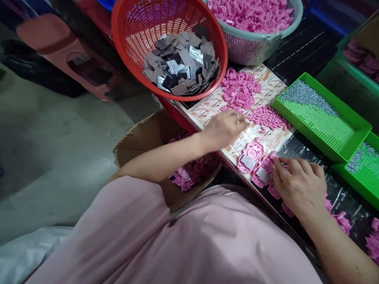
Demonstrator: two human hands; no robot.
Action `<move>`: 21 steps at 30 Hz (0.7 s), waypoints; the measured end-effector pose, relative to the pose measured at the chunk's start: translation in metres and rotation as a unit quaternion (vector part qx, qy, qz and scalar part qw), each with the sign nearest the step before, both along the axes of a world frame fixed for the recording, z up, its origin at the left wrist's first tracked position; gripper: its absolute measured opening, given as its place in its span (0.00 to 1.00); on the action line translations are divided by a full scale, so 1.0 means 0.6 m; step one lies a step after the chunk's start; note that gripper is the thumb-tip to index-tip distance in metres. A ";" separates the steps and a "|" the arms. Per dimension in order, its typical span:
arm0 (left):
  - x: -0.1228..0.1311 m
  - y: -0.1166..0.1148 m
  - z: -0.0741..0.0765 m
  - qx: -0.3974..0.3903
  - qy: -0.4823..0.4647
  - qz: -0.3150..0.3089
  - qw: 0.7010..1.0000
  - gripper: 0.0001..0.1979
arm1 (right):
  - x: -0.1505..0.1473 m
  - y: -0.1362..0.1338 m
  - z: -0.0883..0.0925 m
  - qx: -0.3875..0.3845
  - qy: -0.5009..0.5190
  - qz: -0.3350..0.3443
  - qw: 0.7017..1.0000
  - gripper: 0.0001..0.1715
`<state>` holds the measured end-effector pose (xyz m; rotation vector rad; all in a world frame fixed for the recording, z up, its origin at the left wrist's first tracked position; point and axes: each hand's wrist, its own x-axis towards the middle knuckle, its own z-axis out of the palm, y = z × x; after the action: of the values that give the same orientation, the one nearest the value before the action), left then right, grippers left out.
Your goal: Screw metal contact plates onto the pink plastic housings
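My left hand [224,127] reaches across a patterned board [207,110], its fingers curled down by a heap of small pink beads [268,117]; what it holds, if anything, is hidden. My right hand [299,184] rests on a pink plastic housing [263,173], fingers pressed on it. A second pink housing [250,157] with a grey plate inside lies just to the left. Another heap of pink parts [239,88] lies farther back on the board.
A red basket [130,51] holds several grey metal plates [183,63]. A grey basket [251,45] of pink pieces stands behind. Green trays [322,118] with tiny metal bits sit at right. A cardboard box [148,138] with pink parts stands by my lap.
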<state>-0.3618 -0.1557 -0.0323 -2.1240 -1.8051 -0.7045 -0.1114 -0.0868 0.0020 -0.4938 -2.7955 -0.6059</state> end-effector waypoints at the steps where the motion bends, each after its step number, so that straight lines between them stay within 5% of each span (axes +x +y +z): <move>1: -0.020 0.010 0.002 -0.022 -0.001 0.051 0.998 0.12 | 0.000 0.002 0.003 -0.004 0.008 0.001 1.000 0.08; 8: -0.069 0.059 -0.004 -0.129 0.022 0.131 0.983 0.11 | 0.013 0.022 0.029 -0.034 0.051 -0.017 0.998 0.10; 12: -0.074 0.059 0.001 -0.095 -0.051 0.124 0.986 0.11 | -0.003 0.041 0.034 -0.055 0.056 0.034 0.996 0.10; 17: -0.075 0.033 0.007 -0.050 -0.142 0.096 0.984 0.13 | -0.107 0.068 0.013 -0.094 0.029 0.119 0.988 0.11; 21: -0.069 0.008 0.005 -0.010 -0.224 0.087 0.971 0.13 | -0.213 0.083 -0.013 -0.165 -0.059 0.054 0.983 0.18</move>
<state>-0.4031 -0.1510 -0.0292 -1.8918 -2.1934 -1.1978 -0.2391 -0.0368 -0.0058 -0.3722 -3.0272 -0.1510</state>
